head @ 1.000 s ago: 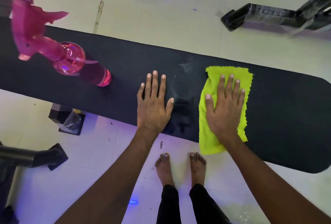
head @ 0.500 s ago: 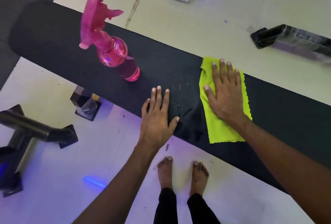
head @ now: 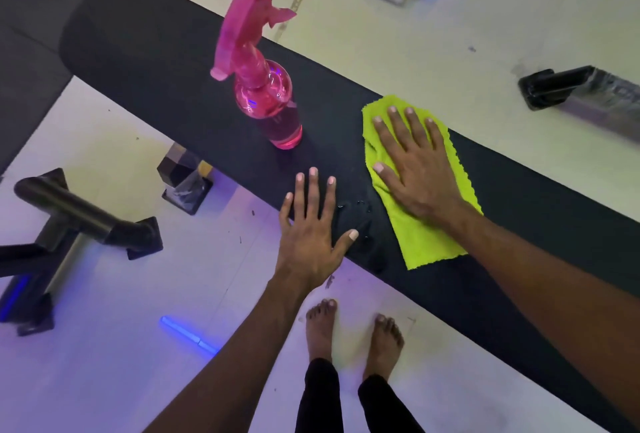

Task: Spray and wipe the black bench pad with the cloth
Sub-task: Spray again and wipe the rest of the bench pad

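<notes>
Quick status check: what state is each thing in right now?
Spray bottle: upright on the pad, nobody holding it.
Cloth: spread flat under the right hand.
Left hand: open, flat on the pad's near edge.
Pad: wet droplets between the hands.

Spray bottle upright left of cloth, bare pad beyond

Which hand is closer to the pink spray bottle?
The left hand. It lies flat on the pad's near edge, just below and right of the bottle. The right hand is farther right, pressing the cloth.
</notes>
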{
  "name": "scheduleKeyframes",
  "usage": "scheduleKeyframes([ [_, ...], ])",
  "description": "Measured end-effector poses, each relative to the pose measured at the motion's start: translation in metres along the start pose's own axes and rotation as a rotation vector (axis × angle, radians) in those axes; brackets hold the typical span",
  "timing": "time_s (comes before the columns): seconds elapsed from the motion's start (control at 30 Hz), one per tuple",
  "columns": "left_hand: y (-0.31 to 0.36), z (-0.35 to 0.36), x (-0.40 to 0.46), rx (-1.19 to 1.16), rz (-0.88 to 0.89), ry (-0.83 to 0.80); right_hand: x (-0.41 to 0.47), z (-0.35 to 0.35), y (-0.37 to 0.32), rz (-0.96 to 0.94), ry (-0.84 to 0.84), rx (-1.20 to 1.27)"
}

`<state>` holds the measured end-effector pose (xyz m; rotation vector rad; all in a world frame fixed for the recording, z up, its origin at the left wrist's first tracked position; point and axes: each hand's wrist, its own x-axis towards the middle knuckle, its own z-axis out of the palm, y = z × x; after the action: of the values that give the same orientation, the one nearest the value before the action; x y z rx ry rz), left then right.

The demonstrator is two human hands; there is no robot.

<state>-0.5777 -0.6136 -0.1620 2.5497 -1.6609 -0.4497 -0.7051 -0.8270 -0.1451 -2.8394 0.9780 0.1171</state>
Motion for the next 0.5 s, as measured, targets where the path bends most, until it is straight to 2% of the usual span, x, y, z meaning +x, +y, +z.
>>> scheduleKeyframes([
  [0.13, 0.001, -0.001, 0.000, 0.006, -0.013, -0.020, -0.032, -0.001, 0.003, 0.287, 0.075, 0.060],
  [0.23, 0.006, -0.003, -0.001, 0.016, -0.043, -0.031, -0.059, 0.006, -0.033, 0.459, 0.087, 0.038],
  [0.3, 0.007, -0.004, -0.001, 0.001, -0.053, -0.038, -0.058, 0.010, -0.051, 0.399, 0.049, 0.007],
  [0.43, 0.007, -0.006, -0.001, 0.002, -0.049, -0.061, -0.017, 0.007, -0.031, 0.006, -0.011, -0.038],
  [0.5, 0.006, -0.010, -0.001, -0.006, -0.041, -0.093, 0.000, 0.002, -0.017, -0.051, -0.019, -0.029],
])
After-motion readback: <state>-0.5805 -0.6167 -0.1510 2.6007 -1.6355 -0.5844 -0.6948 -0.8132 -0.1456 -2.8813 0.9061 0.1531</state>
